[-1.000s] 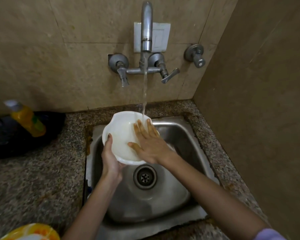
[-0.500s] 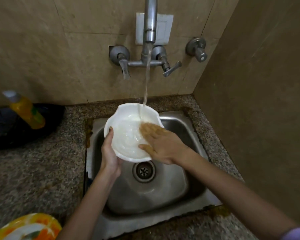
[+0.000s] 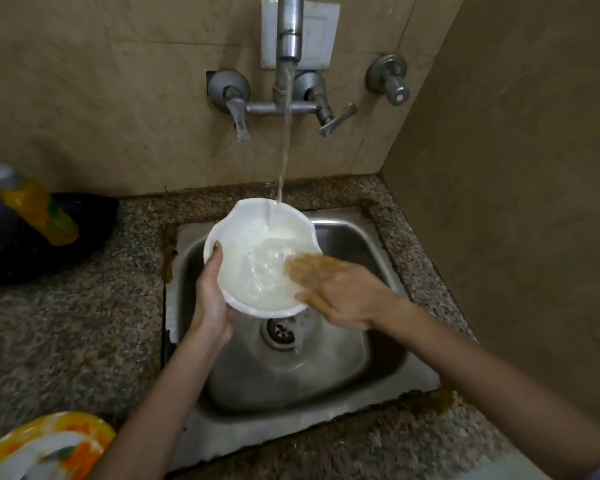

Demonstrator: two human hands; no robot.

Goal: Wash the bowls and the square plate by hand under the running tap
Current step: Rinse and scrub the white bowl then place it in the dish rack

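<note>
A white bowl (image 3: 257,258) is being rinsed, tilted over the sink (image 3: 378,358) under the tap (image 3: 288,46). The left hand (image 3: 210,296) grips its rim at nine o'clock. The right hand (image 3: 340,292), blurred, lies flat-fingered inside at three o'clock, holding nothing. Next, I reckon, the bowl needs turning. On the speckled counter (image 3: 66,341), a yellow bottle (image 3: 35,206) stands at ten o'clock and a patterned dish (image 3: 45,448) sits at seven. The walls are tiled.

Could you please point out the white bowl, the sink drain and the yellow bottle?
White bowl (image 3: 236,244): head view, inner wall.
Steel sink drain (image 3: 280,332): head view, strainer centre.
Yellow bottle (image 3: 40,209): head view, body.
</note>
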